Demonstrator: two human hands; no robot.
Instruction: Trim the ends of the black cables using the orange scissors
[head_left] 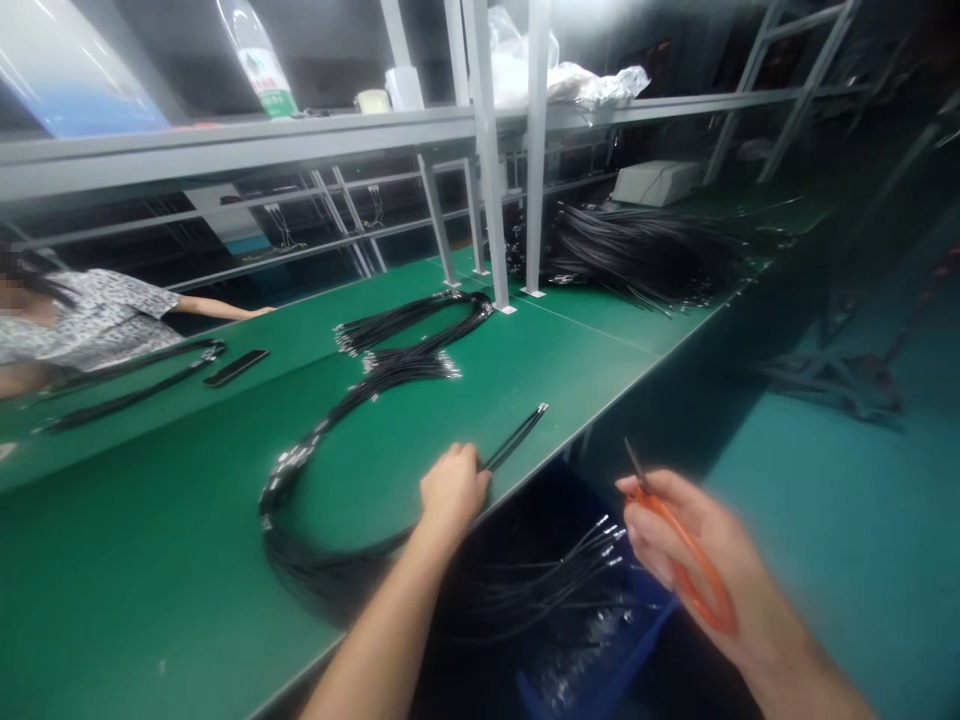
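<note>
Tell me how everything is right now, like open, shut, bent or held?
Left hand, closed around two thin cables
Right hand, closed around scissors
Scissors, held tip up, blades seemingly together
Thin cables, held, ends sticking out past the hand
Long bundle, bent in a curve
Back pile, heaped
Phone, lying flat, dark
Bottle, standing
Plastic, crumpled

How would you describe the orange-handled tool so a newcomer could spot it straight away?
Find the long green table, then look past its near edge, at the right, to the person's right hand. The orange-handled tool is in that grip, its thin dark tip pointing up. Its bright orange handle sets it apart from the black cables nearby.
</note>
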